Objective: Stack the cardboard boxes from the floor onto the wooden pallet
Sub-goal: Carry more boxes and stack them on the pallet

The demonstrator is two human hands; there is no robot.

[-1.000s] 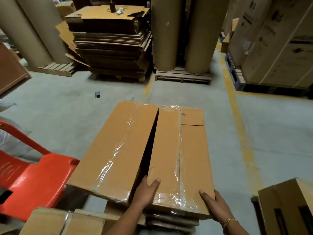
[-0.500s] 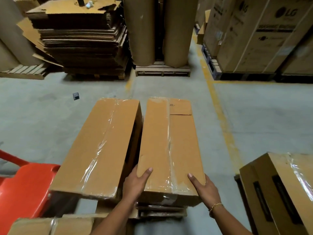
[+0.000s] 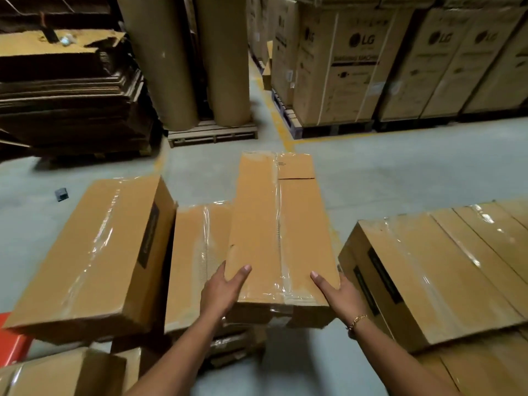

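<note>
The left hand (image 3: pixel 224 290) and right hand (image 3: pixel 337 291) grip the long taped box (image 3: pixel 257 224) by its near corners, fingers hidden underneath; it has drawn apart from the neighbouring box (image 3: pixel 94 252), uncovering a lower box (image 3: pixel 200 252) between them.

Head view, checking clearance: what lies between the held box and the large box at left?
Head view: a lower taped box lies there, partly covered by the held box.

L hand (image 3: pixel 225 290) + R hand (image 3: pixel 337 295) grip near end of long taped box (image 3: pixel 280 230), one per corner, thumbs on top. Lower box (image 3: pixel 197 261) just L of L hand, bigger box (image 3: pixel 94 252) further L. Row of boxes (image 3: pixel 443 270) just R of R hand. Bracelet (image 3: pixel 357 321) on R wrist. LG cartons (image 3: pixel 360 67) well beyond hands.
</note>
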